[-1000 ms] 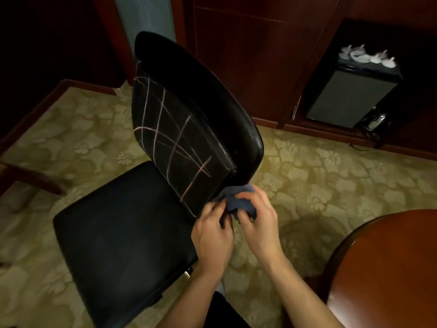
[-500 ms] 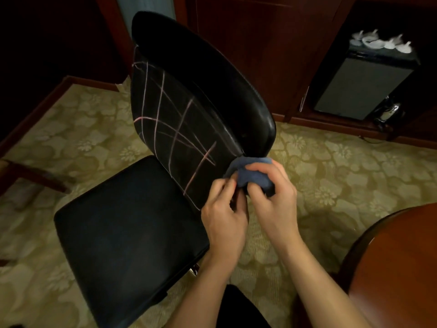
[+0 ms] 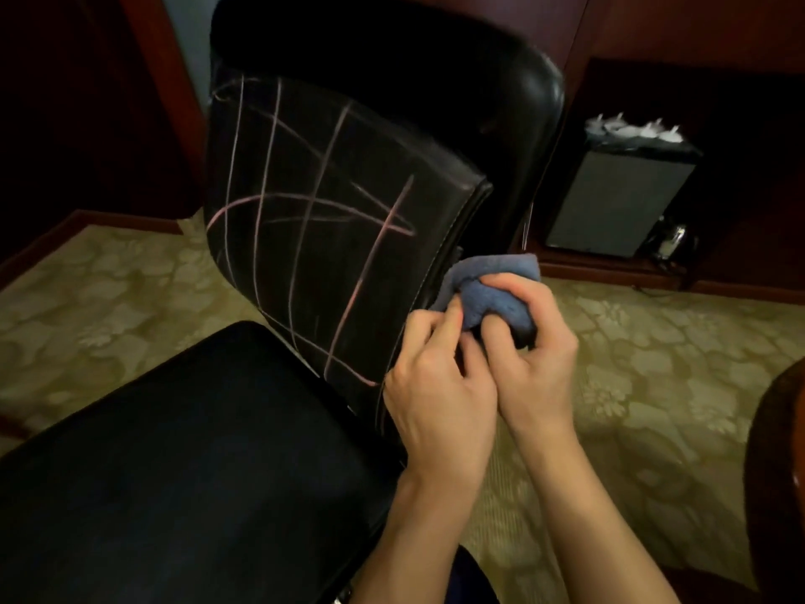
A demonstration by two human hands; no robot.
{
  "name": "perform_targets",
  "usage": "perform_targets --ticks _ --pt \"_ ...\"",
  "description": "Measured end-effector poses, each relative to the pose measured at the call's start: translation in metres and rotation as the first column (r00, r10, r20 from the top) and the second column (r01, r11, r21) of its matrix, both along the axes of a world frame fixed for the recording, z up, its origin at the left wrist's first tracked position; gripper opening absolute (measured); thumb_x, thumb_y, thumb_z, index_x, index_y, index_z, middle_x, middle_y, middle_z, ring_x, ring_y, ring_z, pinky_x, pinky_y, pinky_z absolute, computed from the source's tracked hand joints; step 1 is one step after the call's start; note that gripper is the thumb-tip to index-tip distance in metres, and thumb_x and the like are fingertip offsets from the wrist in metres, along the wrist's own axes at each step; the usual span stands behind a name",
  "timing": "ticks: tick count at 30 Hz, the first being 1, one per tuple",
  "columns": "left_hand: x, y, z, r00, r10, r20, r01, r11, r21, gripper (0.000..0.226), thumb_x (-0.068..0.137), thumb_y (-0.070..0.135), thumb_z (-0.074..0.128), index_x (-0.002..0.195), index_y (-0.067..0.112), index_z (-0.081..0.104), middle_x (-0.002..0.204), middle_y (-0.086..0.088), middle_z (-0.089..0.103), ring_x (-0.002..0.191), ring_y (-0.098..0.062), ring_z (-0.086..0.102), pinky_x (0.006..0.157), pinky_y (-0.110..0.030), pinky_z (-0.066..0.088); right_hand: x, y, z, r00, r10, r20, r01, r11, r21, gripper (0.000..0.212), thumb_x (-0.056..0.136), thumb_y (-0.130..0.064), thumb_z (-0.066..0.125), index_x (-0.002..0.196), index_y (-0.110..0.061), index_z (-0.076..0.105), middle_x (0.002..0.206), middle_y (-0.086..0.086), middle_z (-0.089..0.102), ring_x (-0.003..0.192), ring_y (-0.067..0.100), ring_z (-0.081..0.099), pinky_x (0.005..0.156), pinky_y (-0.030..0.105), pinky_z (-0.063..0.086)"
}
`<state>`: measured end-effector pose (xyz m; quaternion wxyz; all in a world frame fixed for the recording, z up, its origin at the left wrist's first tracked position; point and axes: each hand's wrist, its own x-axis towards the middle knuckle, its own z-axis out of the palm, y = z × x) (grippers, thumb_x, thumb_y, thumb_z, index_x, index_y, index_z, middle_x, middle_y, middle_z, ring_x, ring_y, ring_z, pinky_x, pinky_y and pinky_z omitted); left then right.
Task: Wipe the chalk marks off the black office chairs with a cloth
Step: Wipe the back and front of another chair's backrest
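Soft blue cloth point(image 3: 492, 294) bunched just beside the lower right edge of the black leather chair point(image 3: 331, 237) back, crossed with pale chalk marks point(image 3: 305, 211). Gripped by right hand point(image 3: 529, 355), pinched by left hand point(image 3: 440, 394). Below, floral patterned carpet point(image 3: 653, 377); at right, rounded glossy wooden desk point(image 3: 779, 473).

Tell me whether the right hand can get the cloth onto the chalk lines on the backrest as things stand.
Probably yes: the right hand grips the cloth right beside the chalk lines, with nothing between; only the left hand also pinches it.

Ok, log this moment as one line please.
stage: pre-wipe | left hand: pinches blue cloth | right hand: grips cloth | chalk marks: unwiped on chair backrest | seat: unmarked
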<state>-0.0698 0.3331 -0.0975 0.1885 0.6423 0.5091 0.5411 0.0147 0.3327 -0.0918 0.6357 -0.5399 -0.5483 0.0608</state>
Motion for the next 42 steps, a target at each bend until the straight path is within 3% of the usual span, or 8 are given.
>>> perform_targets --ticks 5,11,15,20,23,30,39,42 --pt "-0.010 -0.008 -0.057 0.998 0.000 -0.055 0.001 1.000 0.014 0.031 0.093 0.027 0.053 0.118 0.024 0.071 0.091 0.013 0.057 0.074 -0.006 0.060 0.064 -0.031 0.055 0.005 0.000 -0.060 0.970 -0.058 0.237 0.051 0.998 0.033 0.028 0.083 -0.012 0.059 0.109 -0.013 0.067 0.107 0.000 0.064 0.097 0.016 0.063 0.081 0.044 0.052" --pt "-0.017 -0.011 -0.080 0.993 -0.040 -0.111 0.043 0.999 0.029 0.021 0.093 0.023 0.060 0.111 0.025 0.070 0.085 0.013 0.052 0.066 -0.007 0.054 0.058 -0.024 0.049 0.004 0.000 -0.081 0.972 -0.035 0.234 0.014 0.996 0.090 0.029 0.081 -0.001 0.062 0.108 -0.011 0.069 0.110 0.003 0.061 0.099 0.009 0.061 0.083 0.019 0.047" --pt "-0.017 -0.010 -0.064 0.994 -0.072 -0.087 0.079 0.994 0.074 0.025 0.092 0.020 0.063 0.116 0.025 0.070 0.087 0.013 0.054 0.069 -0.008 0.057 0.061 -0.026 0.052 0.005 -0.005 -0.062 0.972 -0.072 0.226 0.049 0.993 0.104 0.031 0.081 0.000 0.062 0.109 -0.013 0.069 0.118 0.005 0.060 0.110 0.011 0.059 0.090 0.017 0.046" --pt "-0.016 0.008 -0.006 0.994 -0.102 -0.047 0.109 0.976 0.189 0.013 0.094 0.022 0.060 0.103 0.023 0.069 0.085 0.008 0.054 0.072 -0.012 0.057 0.062 -0.029 0.045 0.011 0.007 0.012 0.935 -0.156 0.320 0.100 0.977 0.186 0.037 0.080 -0.003 0.059 0.111 -0.021 0.069 0.118 0.001 0.060 0.111 0.006 0.057 0.095 0.014 0.040" --pt "-0.018 0.014 0.002 0.988 -0.102 -0.117 0.117 0.985 0.130 0.015 0.096 0.026 0.056 0.106 0.024 0.067 0.091 0.007 0.054 0.078 -0.016 0.060 0.063 -0.028 0.039 0.012 0.015 0.022 0.909 -0.148 0.390 0.109 0.987 0.120 0.038 0.079 -0.007 0.058 0.113 -0.021 0.069 0.117 0.002 0.062 0.110 0.009 0.059 0.095 0.019 0.044" --pt "-0.019 0.013 -0.015 0.987 -0.133 -0.093 0.139 0.988 0.061 0.016 0.097 0.028 0.056 0.109 0.026 0.067 0.087 0.010 0.053 0.070 -0.013 0.059 0.061 -0.036 0.053 0.000 0.015 -0.012 0.956 -0.153 0.251 0.137 0.987 0.080 0.033 0.086 -0.007 0.057 0.114 -0.023 0.066 0.102 -0.008 0.067 0.081 0.000 0.062 0.069 0.010 0.042" --pt "-0.042 0.006 -0.049 0.948 -0.233 -0.216 0.218 0.972 -0.090 0.027 0.100 0.034 0.050 0.124 0.033 0.062 0.101 0.012 0.053 0.086 -0.011 0.062 0.069 -0.029 0.050 -0.010 0.001 -0.048 0.929 -0.160 0.333 0.171 0.985 -0.003 0.035 0.082 -0.008 0.058 0.111 -0.025 0.067 0.109 -0.010 0.065 0.102 0.005 0.063 0.084 0.016 0.047" --pt "-0.048 0.007 -0.039 0.947 -0.251 -0.202 0.238 0.967 -0.087 0.024 0.098 0.033 0.051 0.119 0.032 0.063 0.101 0.010 0.055 0.087 -0.014 0.063 0.070 -0.034 0.051 -0.010 0.000 -0.032 0.910 -0.171 0.378 0.190 0.982 -0.013 0.034 0.079 -0.008 0.058 0.108 -0.022 0.070 0.112 -0.006 0.063 0.107 0.005 0.060 0.090 0.019 0.046"
